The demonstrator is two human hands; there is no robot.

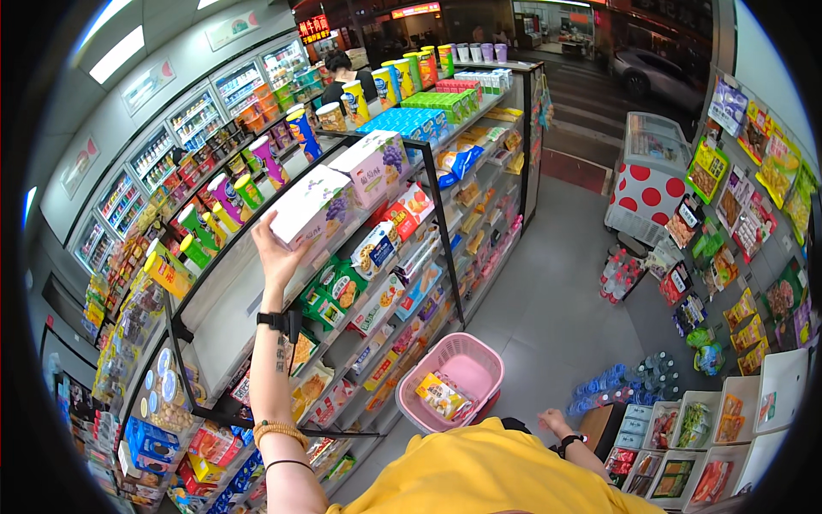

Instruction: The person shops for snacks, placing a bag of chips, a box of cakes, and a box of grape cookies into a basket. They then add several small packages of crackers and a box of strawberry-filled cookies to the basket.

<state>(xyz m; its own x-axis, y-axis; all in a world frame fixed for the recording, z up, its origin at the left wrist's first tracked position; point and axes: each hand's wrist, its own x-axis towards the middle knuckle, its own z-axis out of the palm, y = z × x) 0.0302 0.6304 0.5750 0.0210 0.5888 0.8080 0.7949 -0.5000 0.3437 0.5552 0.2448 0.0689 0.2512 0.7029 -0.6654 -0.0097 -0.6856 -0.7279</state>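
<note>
**Left hand on white carton at top shelf; right hand free beside basket**

The left hand (272, 248) is raised to the top shelf (224, 300) of a shop gondola and is closed around the near end of a white carton with grape print (312, 206), which is held at the shelf's front edge. A second carton of the same kind (374, 163) is seen just beside it, at 1 o'clock from the first. A black watch band and bead bracelets are worn on the left forearm.

The right hand (555, 420) is seen low, at 5 o'clock from the carton and well apart from it; its fingers are loosely spread and nothing is held.

A pink shopping basket (479, 351) stands on the floor between the hands, with a yellow snack packet (443, 396) lying in it. Tall snack tubes (257, 176) are ranged along the shelf's far side.
</note>
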